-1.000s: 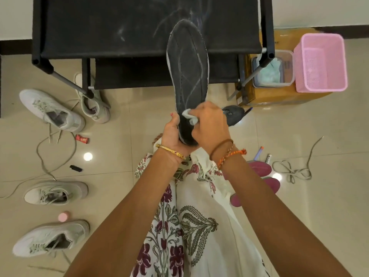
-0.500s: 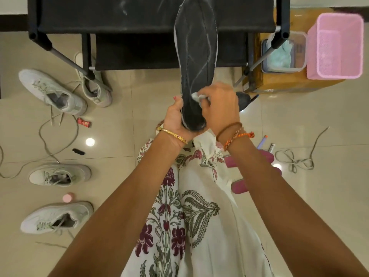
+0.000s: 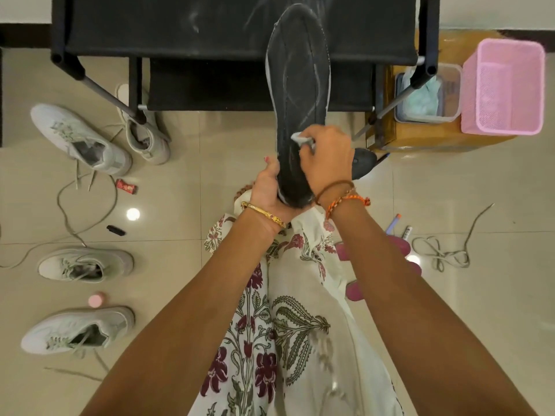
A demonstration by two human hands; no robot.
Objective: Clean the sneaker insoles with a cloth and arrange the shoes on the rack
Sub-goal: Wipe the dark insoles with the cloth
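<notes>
Head view: hands (image 3: 300,172) grip insole (image 3: 298,85) heel.

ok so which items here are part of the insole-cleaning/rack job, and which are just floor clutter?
In the job:
- insole, gripped by left hand
- cloth, held by right hand
- four sneakers
- rack

Lying about:
- pink basket
- loose laces
- red wrapper
- pink cap

Glossy beige tiled floor (image 3: 495,310), white wall (image 3: 495,10) with dark skirting (image 3: 21,36) along its base, ceiling light glints (image 3: 133,214) on tiles
</notes>
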